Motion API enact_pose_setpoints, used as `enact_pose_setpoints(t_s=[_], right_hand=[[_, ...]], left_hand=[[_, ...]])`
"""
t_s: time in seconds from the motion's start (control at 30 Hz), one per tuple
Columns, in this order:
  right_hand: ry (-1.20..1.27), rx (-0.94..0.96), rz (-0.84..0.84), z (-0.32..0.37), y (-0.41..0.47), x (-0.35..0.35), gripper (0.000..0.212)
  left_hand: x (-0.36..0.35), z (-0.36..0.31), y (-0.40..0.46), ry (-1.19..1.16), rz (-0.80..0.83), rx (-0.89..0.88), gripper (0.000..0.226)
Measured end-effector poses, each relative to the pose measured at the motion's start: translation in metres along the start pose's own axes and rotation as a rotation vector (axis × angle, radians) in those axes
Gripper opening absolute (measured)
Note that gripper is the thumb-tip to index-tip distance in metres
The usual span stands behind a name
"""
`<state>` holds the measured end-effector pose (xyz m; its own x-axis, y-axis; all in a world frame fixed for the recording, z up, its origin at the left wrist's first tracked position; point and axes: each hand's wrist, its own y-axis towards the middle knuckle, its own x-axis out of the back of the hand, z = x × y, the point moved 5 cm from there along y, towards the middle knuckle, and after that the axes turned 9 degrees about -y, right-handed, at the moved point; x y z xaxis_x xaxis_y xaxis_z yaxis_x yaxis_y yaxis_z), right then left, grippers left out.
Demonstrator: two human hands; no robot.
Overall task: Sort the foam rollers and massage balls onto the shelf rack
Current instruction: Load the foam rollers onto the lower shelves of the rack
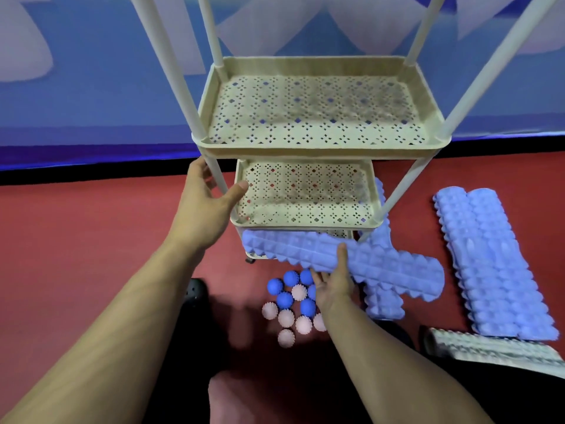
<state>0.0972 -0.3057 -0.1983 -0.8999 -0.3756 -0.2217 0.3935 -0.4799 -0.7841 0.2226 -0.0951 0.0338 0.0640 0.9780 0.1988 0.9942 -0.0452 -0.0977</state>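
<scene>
Fingers (342,255) of right hand (334,283) grip foam roller (382,264).

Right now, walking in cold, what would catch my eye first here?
Probably the cream shelf rack in the middle, its perforated trays bare, with the left hand gripping its front-left post. Just below, the right hand holds a knobbly blue foam roller at the lowest tray. A cluster of spiky blue and pink massage balls lies on the red floor.
</scene>
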Motion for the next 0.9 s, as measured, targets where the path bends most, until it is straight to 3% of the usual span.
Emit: enact_pose_setpoints(t_s=[0.17,0.4,0.6,0.73,0.9], right_hand=[[0.059,-0.032,-0.112,-0.01,0.018,-0.005,0.044],[-0.042,-0.016,-0.05,-0.02,0.028,-0.007,0.046],[-0.23,-0.043,-0.001,-0.034,0.048,-0.008,0.053],[-0.338,-0.206,0.112,-0.046,0.057,0.002,0.065],[-0.579,-0.179,0.09,-0.036,0.061,0.032,0.048]], left_hand=[[0.006,0.004,0.006,0.0,-0.039,0.027,0.05],[0.007,-0.006,0.005,0.206,-0.021,-0.053,0.029],[0.018,-0.005,0.005,0.352,-0.029,-0.128,0.012],[0.02,-0.004,0.007,0.372,-0.032,-0.142,0.013],[0.02,-0.004,0.008,0.395,-0.024,-0.153,0.01]])
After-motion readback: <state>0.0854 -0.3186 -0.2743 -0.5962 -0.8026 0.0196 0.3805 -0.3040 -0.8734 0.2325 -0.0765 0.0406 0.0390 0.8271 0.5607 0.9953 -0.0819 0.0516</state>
